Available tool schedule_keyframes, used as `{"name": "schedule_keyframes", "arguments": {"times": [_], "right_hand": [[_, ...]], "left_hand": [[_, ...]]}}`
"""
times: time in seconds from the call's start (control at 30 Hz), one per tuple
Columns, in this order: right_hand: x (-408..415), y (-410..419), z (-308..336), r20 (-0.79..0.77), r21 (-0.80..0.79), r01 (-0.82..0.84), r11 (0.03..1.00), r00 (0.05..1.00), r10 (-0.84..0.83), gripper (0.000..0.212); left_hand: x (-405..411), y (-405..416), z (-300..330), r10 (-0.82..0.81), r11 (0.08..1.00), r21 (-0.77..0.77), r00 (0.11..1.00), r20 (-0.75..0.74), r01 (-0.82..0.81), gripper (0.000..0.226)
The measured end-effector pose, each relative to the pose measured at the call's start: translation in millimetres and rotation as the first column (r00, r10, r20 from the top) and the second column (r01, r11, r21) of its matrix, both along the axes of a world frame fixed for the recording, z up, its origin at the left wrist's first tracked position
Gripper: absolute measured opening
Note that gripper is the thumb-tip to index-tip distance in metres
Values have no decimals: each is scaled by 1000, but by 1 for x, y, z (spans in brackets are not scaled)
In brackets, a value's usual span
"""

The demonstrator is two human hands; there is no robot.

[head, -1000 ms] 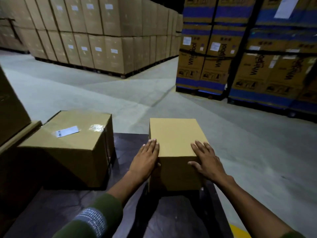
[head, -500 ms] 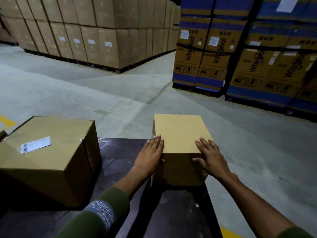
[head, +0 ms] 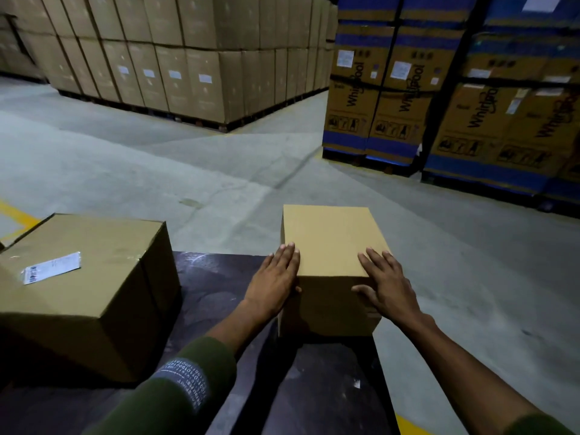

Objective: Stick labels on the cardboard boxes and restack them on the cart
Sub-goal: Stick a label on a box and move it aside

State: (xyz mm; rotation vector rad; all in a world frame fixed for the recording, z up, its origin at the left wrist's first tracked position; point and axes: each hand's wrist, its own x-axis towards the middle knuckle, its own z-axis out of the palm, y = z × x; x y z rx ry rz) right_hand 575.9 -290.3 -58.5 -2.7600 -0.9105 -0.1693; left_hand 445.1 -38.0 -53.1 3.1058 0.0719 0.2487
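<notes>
- the small plain tan cardboard box (head: 329, 265) stands on the far right corner of the dark cart deck (head: 219, 277), its top bare, no label showing.
- the left hand (head: 273, 285) lies flat against its left edge, fingers (head: 287, 255) straight and together; the right hand (head: 387, 285) rests on its top right, fingers (head: 375, 262) spread, thumb on the near face, likely steadying or squaring it.
- well left of the fingers sits a larger brown cardboard box (head: 88, 284) with a white label (head: 51, 270) on top.
- beyond the fingers, grey concrete floor (head: 157, 158) and stacked cartons (head: 376, 89); nothing blocks the box.
</notes>
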Motion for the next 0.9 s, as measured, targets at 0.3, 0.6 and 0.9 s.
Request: {"name": "schedule_keyframes", "arguments": {"times": [0.3,0.6,0.9], "right_hand": [[8,1,0,-11,2,2,1000,1000,-2,74],[11,-2,5,-50,-31,-34,999,998,32,85],[-22,19,11,188,106,-36,994,982,16,80]], "left_hand": [[11,1,0,21,1000,-10,999,-30,-21,80],[4,1,9,51,998,-32,991,-127,-55,97],[-57,29,9,235,972,-13,970,-68,-237,90]]}}
